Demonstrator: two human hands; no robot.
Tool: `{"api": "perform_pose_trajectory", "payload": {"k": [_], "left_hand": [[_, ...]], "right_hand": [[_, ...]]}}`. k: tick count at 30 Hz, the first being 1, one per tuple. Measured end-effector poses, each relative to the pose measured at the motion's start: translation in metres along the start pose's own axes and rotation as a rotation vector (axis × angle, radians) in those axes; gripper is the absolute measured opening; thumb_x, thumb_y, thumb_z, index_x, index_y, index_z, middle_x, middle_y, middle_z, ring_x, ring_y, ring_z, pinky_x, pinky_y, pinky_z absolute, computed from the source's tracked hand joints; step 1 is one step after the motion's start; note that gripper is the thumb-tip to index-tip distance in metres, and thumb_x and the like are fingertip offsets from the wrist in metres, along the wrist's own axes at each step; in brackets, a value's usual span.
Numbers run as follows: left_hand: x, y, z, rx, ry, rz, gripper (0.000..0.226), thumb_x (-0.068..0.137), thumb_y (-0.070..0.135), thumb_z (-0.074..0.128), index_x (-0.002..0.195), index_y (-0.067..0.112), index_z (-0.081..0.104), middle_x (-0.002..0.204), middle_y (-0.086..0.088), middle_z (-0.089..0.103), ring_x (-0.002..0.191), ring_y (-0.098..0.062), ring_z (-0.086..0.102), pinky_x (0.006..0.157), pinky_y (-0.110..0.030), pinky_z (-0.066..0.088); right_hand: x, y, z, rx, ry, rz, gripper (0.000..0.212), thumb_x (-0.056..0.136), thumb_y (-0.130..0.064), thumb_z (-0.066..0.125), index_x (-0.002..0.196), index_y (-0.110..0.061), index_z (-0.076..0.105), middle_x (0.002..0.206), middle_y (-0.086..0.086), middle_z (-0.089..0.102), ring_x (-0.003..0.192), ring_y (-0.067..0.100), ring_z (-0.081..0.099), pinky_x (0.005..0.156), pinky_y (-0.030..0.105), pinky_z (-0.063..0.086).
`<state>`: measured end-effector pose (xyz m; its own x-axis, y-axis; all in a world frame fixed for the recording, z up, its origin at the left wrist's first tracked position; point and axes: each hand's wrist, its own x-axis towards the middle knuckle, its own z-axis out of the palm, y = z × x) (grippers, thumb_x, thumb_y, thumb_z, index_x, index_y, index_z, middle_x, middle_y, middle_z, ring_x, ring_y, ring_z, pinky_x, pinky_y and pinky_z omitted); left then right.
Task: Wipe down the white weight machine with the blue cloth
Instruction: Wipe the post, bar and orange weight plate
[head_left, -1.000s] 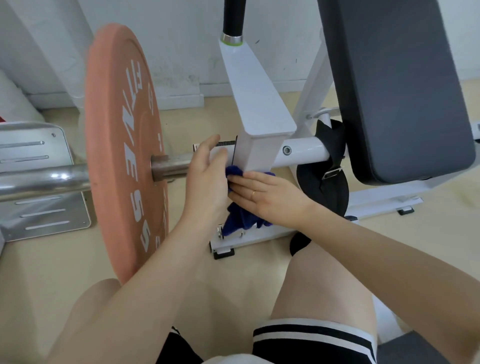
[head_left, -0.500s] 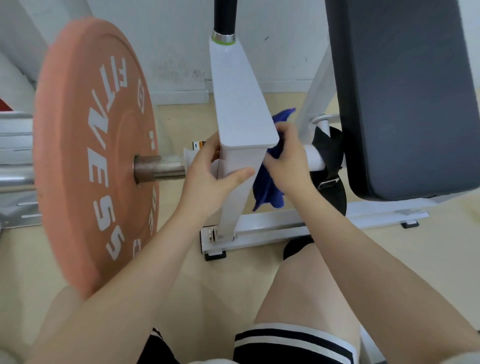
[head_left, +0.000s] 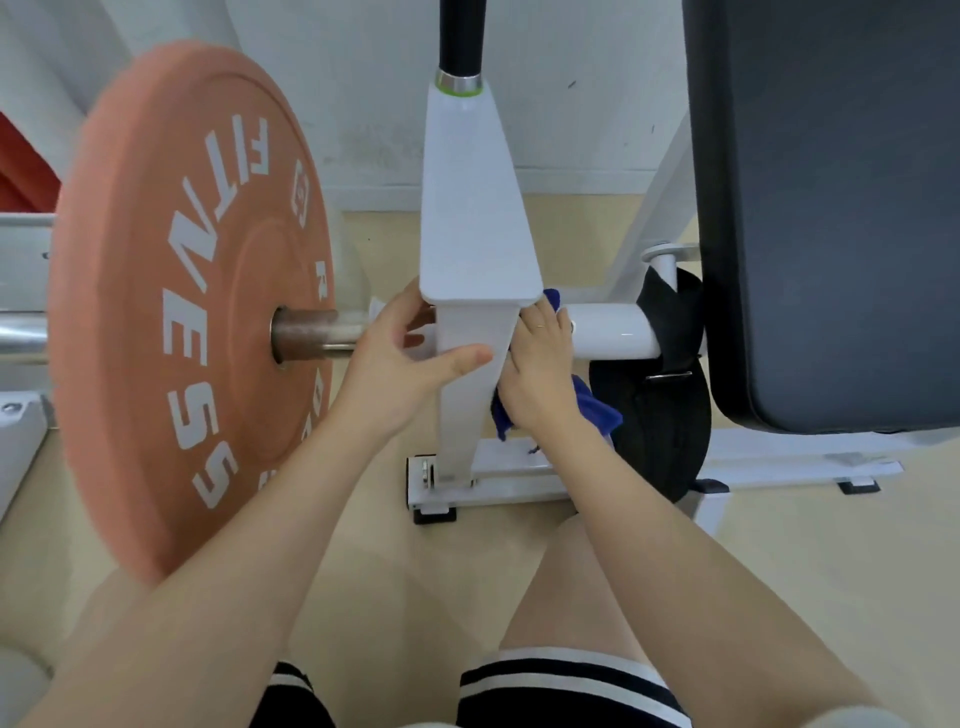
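While left hand (head_left: 402, 358) grips the white upright (head_left: 470, 374), right hand (head_left: 537, 374) presses soft, limp blue cloth (head_left: 597, 410), best held bunched.

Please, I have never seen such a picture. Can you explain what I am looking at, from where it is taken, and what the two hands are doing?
The camera sits on a person's head and looks down at their own arms and knees. In front stands a white weight machine with a black pad at the right. At the left, an orange plate marked FITNESS sits on a steel bar. The left hand grips the white upright, thumb across its front. The right hand presses a blue cloth against the upright's right side, wiping it. The machine stands on a beige floor.
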<state>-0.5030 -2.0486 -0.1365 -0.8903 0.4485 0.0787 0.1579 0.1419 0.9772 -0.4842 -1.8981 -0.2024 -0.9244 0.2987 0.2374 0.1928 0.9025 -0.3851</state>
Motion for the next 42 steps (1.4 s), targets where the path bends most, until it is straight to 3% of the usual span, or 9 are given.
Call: {"api": "perform_pose_trajectory", "payload": {"k": [7, 13, 17, 22, 27, 31, 33, 38, 42], "left_hand": [[0.001, 0.003, -0.002, 0.015, -0.007, -0.013, 0.045, 0.059, 0.031, 0.078, 0.096, 0.042, 0.054, 0.089, 0.034, 0.065, 0.089, 0.012, 0.059, 0.094, -0.035, 0.049], [-0.001, 0.003, 0.002, -0.008, 0.024, -0.023, 0.054, 0.054, 0.047, 0.074, 0.104, 0.039, 0.056, 0.108, 0.013, 0.065, 0.106, -0.01, 0.06, 0.096, -0.045, 0.048], [0.0, 0.002, 0.001, -0.006, 0.02, -0.022, 0.053, 0.053, 0.045, 0.076, 0.102, 0.039, 0.057, 0.104, 0.015, 0.066, 0.104, -0.008, 0.061, 0.096, -0.044, 0.048], [0.0, 0.001, 0.001, 0.005, 0.019, -0.017, 0.047, 0.06, 0.033, 0.076, 0.099, 0.044, 0.054, 0.099, 0.022, 0.064, 0.098, 0.001, 0.06, 0.097, -0.04, 0.047], [0.0, 0.0, 0.001, -0.001, 0.003, 0.007, 0.05, 0.057, 0.041, 0.076, 0.102, 0.048, 0.054, 0.106, 0.019, 0.065, 0.102, -0.002, 0.059, 0.097, -0.04, 0.047], [0.001, -0.003, 0.003, -0.007, 0.021, 0.024, 0.045, 0.063, 0.029, 0.076, 0.095, 0.049, 0.053, 0.096, 0.028, 0.063, 0.095, 0.006, 0.058, 0.093, -0.032, 0.048], [0.001, -0.003, 0.004, -0.011, 0.026, 0.027, 0.045, 0.061, 0.029, 0.075, 0.094, 0.049, 0.053, 0.095, 0.027, 0.062, 0.094, 0.004, 0.059, 0.09, -0.029, 0.048], [0.002, -0.006, 0.003, -0.037, 0.019, 0.045, 0.052, 0.054, 0.041, 0.076, 0.1, 0.048, 0.052, 0.106, 0.021, 0.062, 0.101, -0.007, 0.06, 0.089, -0.029, 0.048], [0.002, -0.006, 0.003, -0.048, 0.001, 0.074, 0.053, 0.066, 0.022, 0.08, 0.102, 0.047, 0.051, 0.107, 0.022, 0.061, 0.097, 0.0, 0.059, 0.08, -0.011, 0.047]], "right_hand": [[0.008, 0.046, -0.029, -0.156, 0.139, -0.18, 0.034, 0.081, -0.009, 0.04, 0.101, 0.001, 0.065, 0.101, 0.018, 0.066, 0.09, 0.037, 0.061, 0.085, 0.041, 0.046], [0.009, 0.062, -0.044, 0.051, 0.36, 0.235, 0.028, 0.088, 0.003, 0.047, 0.113, -0.001, 0.059, 0.121, 0.017, 0.052, 0.109, 0.031, 0.049, 0.091, 0.031, 0.038], [0.006, 0.015, -0.027, 0.323, 0.214, 0.1, 0.019, 0.094, -0.006, 0.044, 0.103, 0.002, 0.058, 0.114, 0.013, 0.053, 0.105, 0.027, 0.05, 0.095, 0.017, 0.033], [-0.01, 0.076, -0.036, -0.272, 0.013, -0.12, 0.054, 0.095, -0.03, 0.019, 0.145, -0.016, 0.033, 0.147, 0.001, 0.041, 0.141, 0.022, 0.027, 0.114, 0.046, 0.003], [0.008, 0.075, -0.041, -0.147, 0.179, 0.167, 0.035, 0.097, -0.014, 0.032, 0.127, -0.013, 0.05, 0.124, 0.008, 0.058, 0.119, 0.029, 0.044, 0.106, 0.039, 0.024], [0.021, 0.05, -0.038, 0.336, -0.047, 0.211, 0.031, 0.097, -0.012, 0.033, 0.124, -0.016, 0.049, 0.127, 0.005, 0.051, 0.113, 0.022, 0.047, 0.09, 0.027, 0.035], [0.023, 0.054, -0.039, 0.143, -0.006, 0.153, 0.025, 0.096, -0.012, 0.041, 0.118, -0.008, 0.053, 0.136, 0.009, 0.045, 0.118, 0.025, 0.044, 0.094, 0.028, 0.032], [0.0, 0.053, -0.031, -0.17, 0.362, 0.176, 0.035, 0.089, -0.027, 0.041, 0.094, -0.003, 0.065, 0.094, 0.016, 0.063, 0.082, 0.038, 0.057, 0.07, 0.041, 0.042], [-0.029, 0.043, -0.011, -0.182, 0.215, 0.037, 0.055, 0.092, -0.03, 0.033, 0.135, 0.003, 0.044, 0.137, 0.02, 0.049, 0.127, 0.039, 0.043, 0.108, 0.041, 0.03]]}}
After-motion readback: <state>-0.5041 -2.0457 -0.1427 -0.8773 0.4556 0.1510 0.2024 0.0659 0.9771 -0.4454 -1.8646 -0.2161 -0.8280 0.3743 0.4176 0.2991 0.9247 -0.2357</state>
